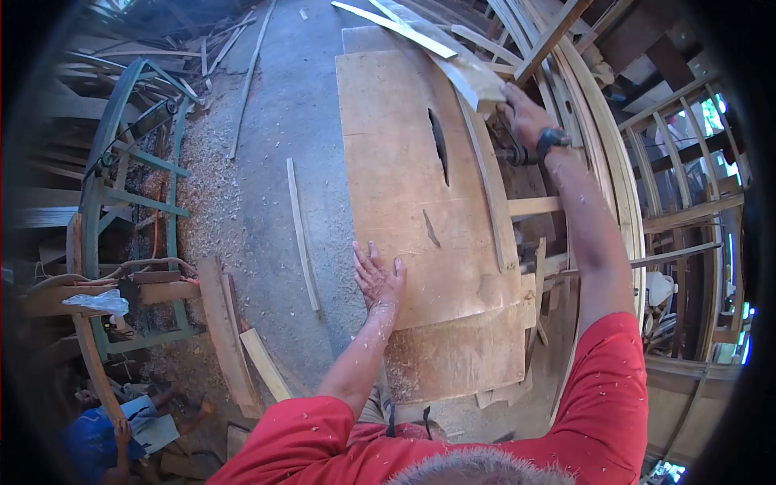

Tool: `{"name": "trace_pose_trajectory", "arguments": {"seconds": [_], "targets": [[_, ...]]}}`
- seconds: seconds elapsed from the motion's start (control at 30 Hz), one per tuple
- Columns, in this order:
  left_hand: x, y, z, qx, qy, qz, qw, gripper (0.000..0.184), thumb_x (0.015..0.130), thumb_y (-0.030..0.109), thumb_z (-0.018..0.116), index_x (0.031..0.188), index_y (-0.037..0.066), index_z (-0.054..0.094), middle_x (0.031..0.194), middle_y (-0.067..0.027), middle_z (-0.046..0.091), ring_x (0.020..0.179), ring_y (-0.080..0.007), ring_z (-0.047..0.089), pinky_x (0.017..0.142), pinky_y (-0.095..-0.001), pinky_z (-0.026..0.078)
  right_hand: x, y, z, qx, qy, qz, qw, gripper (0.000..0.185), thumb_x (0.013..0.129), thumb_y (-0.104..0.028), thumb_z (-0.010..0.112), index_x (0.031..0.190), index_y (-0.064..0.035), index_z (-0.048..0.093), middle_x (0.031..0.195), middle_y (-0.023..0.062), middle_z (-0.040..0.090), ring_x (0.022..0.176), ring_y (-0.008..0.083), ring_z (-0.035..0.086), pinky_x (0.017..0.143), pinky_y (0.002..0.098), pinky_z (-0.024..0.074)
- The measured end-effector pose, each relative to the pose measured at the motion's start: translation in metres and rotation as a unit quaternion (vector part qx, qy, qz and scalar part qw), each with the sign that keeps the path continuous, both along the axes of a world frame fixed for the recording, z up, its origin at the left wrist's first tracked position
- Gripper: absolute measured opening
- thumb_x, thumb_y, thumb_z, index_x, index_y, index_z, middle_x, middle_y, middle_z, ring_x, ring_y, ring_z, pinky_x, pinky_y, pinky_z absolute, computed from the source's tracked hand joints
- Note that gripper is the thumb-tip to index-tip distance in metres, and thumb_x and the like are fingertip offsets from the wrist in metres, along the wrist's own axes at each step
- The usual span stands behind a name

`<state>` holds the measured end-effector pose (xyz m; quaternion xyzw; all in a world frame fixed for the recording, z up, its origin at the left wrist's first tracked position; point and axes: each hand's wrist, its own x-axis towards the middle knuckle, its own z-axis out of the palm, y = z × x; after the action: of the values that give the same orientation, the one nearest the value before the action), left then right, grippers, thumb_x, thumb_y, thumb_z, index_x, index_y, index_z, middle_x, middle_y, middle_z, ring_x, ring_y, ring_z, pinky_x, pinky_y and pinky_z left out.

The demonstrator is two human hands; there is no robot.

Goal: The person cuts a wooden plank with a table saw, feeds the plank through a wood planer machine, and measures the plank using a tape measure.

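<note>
A plywood table top [404, 178] with a long dark slot [438, 145] lies in front of me. My left hand [378, 279] rests flat on its left edge, fingers spread. At the far right corner my right hand [524, 117], with a dark watch on the wrist, has its fingers against the near end of a pale wooden board [477, 79]. Its fingertips are partly hidden. A thin wooden strip [489, 190] runs along the table's right side.
A green metal frame [133, 194] stands at left among wood shavings [214, 202]. Loose strips [299, 234] lie on the floor. Another person [101, 436] is at lower left. Long boards [602, 121] stretch along the right.
</note>
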<state>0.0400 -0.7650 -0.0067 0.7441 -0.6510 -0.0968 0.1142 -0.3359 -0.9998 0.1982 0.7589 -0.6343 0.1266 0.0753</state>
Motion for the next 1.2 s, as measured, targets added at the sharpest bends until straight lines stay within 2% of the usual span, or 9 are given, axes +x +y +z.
{"name": "trace_pose_trajectory", "arguments": {"seconds": [0.23,0.3,0.57,0.63,0.67,0.7,0.77,0.97,1.2], "targets": [[0.0,-0.002,0.004,-0.008,-0.001,-0.004,1.0,0.084,0.085,0.05,0.059,0.152,0.008,0.033,0.163,-0.0227,0.011,0.146,-0.0375,0.022,0.11,-0.0494,0.033,0.033,-0.019,0.062,0.052,-0.046,-0.059,0.996,0.054,0.097,-0.041,0.052,0.131,0.0015,0.054,0.126,0.0268,0.06,0.116,0.0421,0.058,0.099,0.0463,0.0468],[-0.002,-0.002,0.003,-0.004,0.006,-0.001,1.0,0.083,0.085,0.05,0.06,0.152,0.008,0.033,0.163,-0.0228,0.011,0.146,-0.0377,0.022,0.11,-0.0497,0.032,0.039,-0.023,0.051,-0.056,-0.06,-0.057,0.995,0.051,0.097,-0.045,0.052,0.124,-0.0019,0.06,0.115,0.0256,0.066,0.108,0.0427,0.062,0.093,0.0483,0.0492],[0.003,-0.003,-0.002,-0.002,0.069,-0.003,0.998,0.084,0.084,0.049,0.061,0.152,0.008,0.035,0.164,-0.02,0.01,0.149,-0.0368,0.017,0.114,-0.0514,0.026,0.05,-0.056,0.054,-0.007,-0.131,-0.266,0.955,0.051,0.096,-0.056,0.049,0.11,-0.0131,0.073,0.099,0.0211,0.071,0.096,0.0412,0.067,0.085,0.0497,0.0512],[0.003,-0.004,-0.002,0.004,0.078,-0.004,0.997,0.083,0.084,0.049,0.061,0.152,0.008,0.035,0.164,-0.0206,0.01,0.148,-0.0373,0.017,0.114,-0.0516,0.026,0.012,-0.078,0.027,0.009,-0.118,-0.223,0.968,0.056,0.092,-0.056,0.06,0.1,-0.0013,0.069,0.09,0.0174,0.072,0.082,0.0351,0.069,0.077,0.0427,0.0545],[0.005,-0.004,-0.002,0.005,0.085,-0.006,0.996,0.083,0.084,0.049,0.061,0.152,0.007,0.035,0.163,-0.0212,0.01,0.148,-0.0378,0.018,0.114,-0.0519,0.027,0.016,-0.086,0.028,0.072,-0.367,-0.353,0.857,0.05,0.086,-0.051,0.071,0.093,-0.001,0.07,0.084,0.0088,0.07,0.071,0.0223,0.068,0.063,0.0363,0.0567],[0.007,-0.002,-0.002,0.011,0.086,-0.007,0.996,0.083,0.084,0.049,0.061,0.152,0.007,0.035,0.163,-0.0212,0.01,0.148,-0.0378,0.018,0.114,-0.0519,0.027,0.023,-0.089,0.031,0.09,-0.451,-0.34,0.82,0.039,0.082,-0.043,0.079,0.091,-0.006,0.07,0.085,0.003,0.069,0.067,0.0138,0.065,0.053,0.0297,0.0548],[0.006,-0.004,-0.002,-0.01,0.072,-0.015,0.997,0.083,0.084,0.048,0.062,0.151,0.007,0.036,0.163,-0.0227,0.01,0.147,-0.0389,0.019,0.112,-0.052,0.028,0.034,-0.086,0.036,0.086,-0.534,-0.341,0.769,0.031,0.081,-0.037,0.081,0.093,-0.0107,0.07,0.083,0.0015,0.069,0.066,0.0126,0.065,0.05,0.0283,0.054],[0.007,-0.005,-0.003,-0.009,0.073,-0.018,0.997,0.082,0.084,0.048,0.061,0.15,0.006,0.037,0.162,-0.0245,0.012,0.146,-0.0395,0.021,0.111,-0.0524,0.029,0.153,-0.092,0.049,0.164,-0.678,-0.247,0.673,0.02,0.088,-0.026,0.073,0.085,-0.0107,0.06,0.064,0.0015,0.06,0.047,0.0135,0.057,0.04,0.0261,0.0484],[0.008,-0.004,-0.002,-0.014,0.08,-0.014,0.997,0.085,0.084,0.047,0.063,0.152,0.006,0.032,0.161,-0.0261,0.013,0.145,-0.0417,0.022,0.11,-0.0549,0.029,0.267,-0.115,0.027,0.203,-0.75,-0.185,0.602,0.027,0.092,-0.026,0.065,0.106,-0.0029,0.06,0.085,0.012,0.069,0.062,0.0206,0.069,0.048,0.0331,0.0613]]}}
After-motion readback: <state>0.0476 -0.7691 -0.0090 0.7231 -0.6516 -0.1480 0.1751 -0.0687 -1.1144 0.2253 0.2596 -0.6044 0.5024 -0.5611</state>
